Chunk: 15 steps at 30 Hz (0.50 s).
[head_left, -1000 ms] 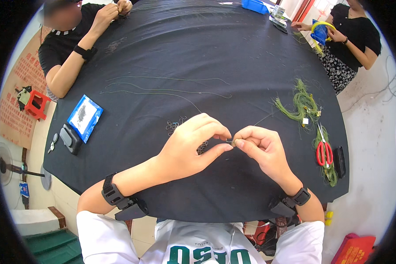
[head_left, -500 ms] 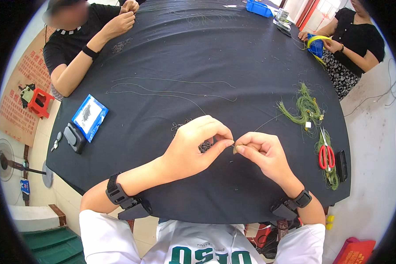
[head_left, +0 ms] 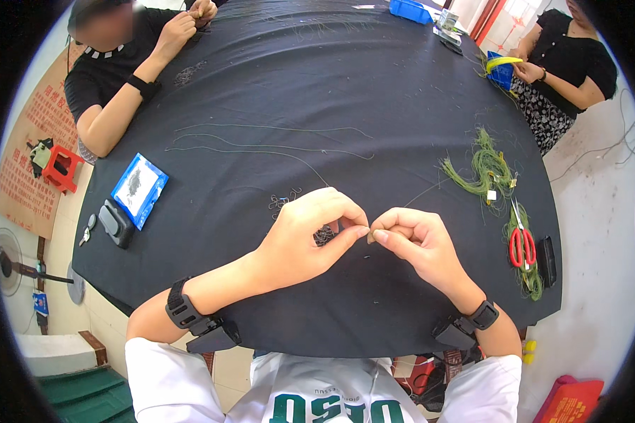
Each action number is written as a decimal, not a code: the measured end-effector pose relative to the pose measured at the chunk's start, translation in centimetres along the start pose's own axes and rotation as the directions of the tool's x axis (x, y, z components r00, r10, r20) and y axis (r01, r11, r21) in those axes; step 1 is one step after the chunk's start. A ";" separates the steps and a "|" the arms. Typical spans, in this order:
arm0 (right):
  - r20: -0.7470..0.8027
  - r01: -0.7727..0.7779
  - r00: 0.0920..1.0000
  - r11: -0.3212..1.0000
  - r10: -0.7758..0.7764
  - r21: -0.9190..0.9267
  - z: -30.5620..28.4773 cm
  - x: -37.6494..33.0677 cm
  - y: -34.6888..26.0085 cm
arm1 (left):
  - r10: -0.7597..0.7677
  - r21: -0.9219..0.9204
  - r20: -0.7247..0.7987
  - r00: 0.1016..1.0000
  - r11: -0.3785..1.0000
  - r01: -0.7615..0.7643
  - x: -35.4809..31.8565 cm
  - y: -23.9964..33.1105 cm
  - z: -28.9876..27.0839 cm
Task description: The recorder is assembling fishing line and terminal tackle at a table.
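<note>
The person wears a loose white cloth shirt (head_left: 261, 388), bearing large dark green block letters (head_left: 335, 410) at the bottom centre. Wide white sleeves (head_left: 166, 377) fill both lower corners of the person. Above the bare left hand's and right hand's wrists sit black bands (head_left: 180, 310) with rectangular buckles and flat black plates (head_left: 217, 338).

A large table (head_left: 374, 314) with black cloth fills the middle. On the left, there are a pale tiled floor (head_left: 99, 310), a red stool (head_left: 55, 173), a fan (head_left: 7, 262) and a brown board (head_left: 39, 148) with red writing. The light (head_left: 523, 10) is strongest at the far right.
</note>
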State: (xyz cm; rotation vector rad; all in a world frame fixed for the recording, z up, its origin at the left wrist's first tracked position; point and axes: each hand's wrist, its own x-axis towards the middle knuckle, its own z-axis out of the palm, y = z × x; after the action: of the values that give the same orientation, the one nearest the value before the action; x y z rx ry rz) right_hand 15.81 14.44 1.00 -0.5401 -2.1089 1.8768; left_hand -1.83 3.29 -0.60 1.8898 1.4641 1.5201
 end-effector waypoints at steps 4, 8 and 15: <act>0.014 -0.027 1.000 0.999 0.026 0.036 0.0 0.0 0.0 | -0.104 -0.081 0.005 0.995 0.991 0.104 -0.2 -0.1 -0.2; 0.023 -0.002 1.000 0.998 0.001 0.062 -0.3 0.0 0.3 | -0.247 -0.127 0.021 0.969 0.961 0.247 -0.2 -0.2 -0.2; -0.066 0.007 0.998 0.999 -0.009 -0.037 -0.5 1.0 0.7 | -0.294 -0.089 -0.092 0.951 0.954 0.286 0.2 -0.7 -0.8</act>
State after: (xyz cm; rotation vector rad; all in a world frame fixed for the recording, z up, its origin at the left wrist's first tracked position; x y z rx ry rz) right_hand 15.16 15.41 0.33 -0.5926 -2.1033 1.7942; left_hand -2.91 3.49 -0.66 1.4939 1.6230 1.5261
